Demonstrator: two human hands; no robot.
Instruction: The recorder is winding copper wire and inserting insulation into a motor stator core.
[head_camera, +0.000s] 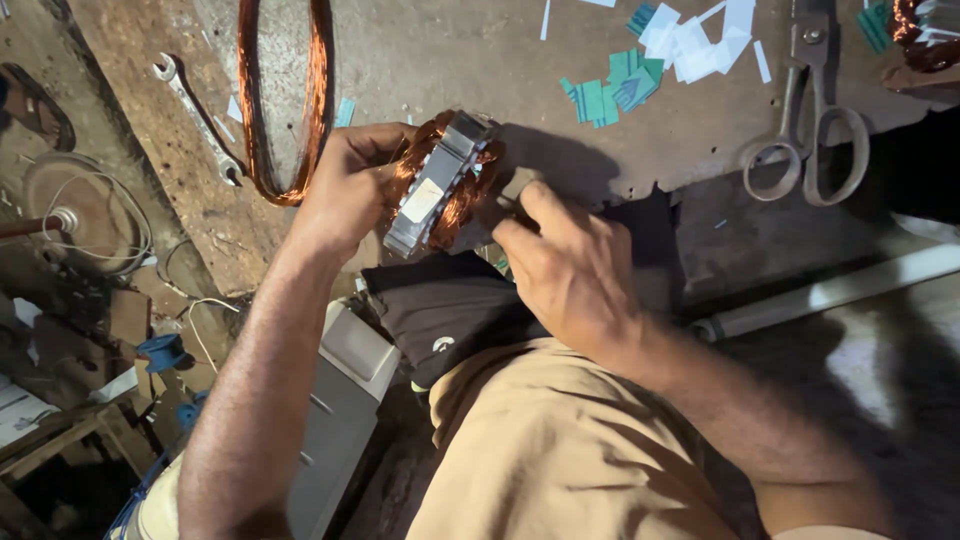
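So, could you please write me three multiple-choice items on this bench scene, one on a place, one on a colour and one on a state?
1. Where do the scissors lie?
A. upper right of the bench
B. on the person's lap
C. beside the spanner

2. What colour is the loose wire coil?
A. silver
B. copper
C. black

3. How is the motor stator held?
A. lying untouched
B. by one hand
C. between both hands

Answers: 1 A, they rest by the paper scraps; 2 B, it shines orange-brown; 3 C, the left hand and right hand grip it.

The stator (440, 185) sits at frame centre between the left hand (345, 185) and right hand (575, 270). The wire coil (285, 100) and wrench (200, 120) lie upper left; scissors (815, 130) upper right, paper scraps (665, 55) between.
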